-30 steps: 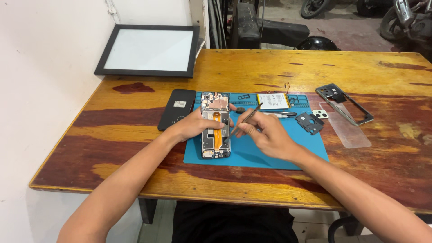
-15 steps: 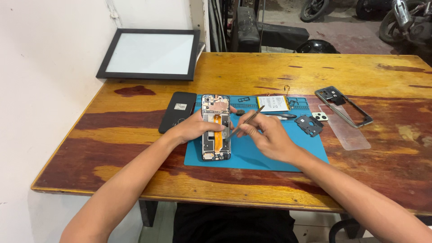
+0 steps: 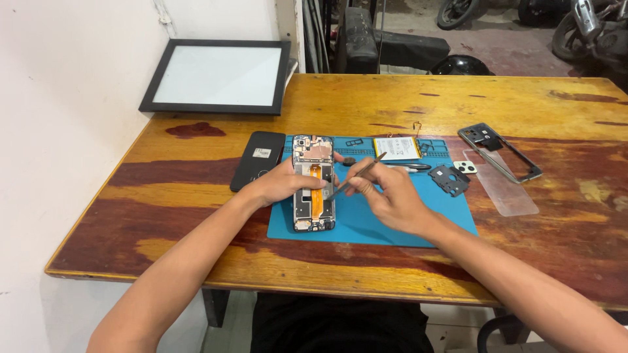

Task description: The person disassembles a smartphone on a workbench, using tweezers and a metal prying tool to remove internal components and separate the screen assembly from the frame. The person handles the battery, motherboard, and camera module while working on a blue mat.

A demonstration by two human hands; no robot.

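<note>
i'm pinning the opened phone [image 3: 313, 184] at the mat's [image 3: 392, 225] nine o'clock edge with my left hand [image 3: 282, 183], fingers curled on its rim; my right hand [image 3: 386, 196] is pinching tweezers [image 3: 356, 175]; the phone seems light and fragile, so i'm gripping the frame only

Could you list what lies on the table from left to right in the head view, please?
Black phone back → opened phone → battery → small black cover plate → phone frame.
</note>
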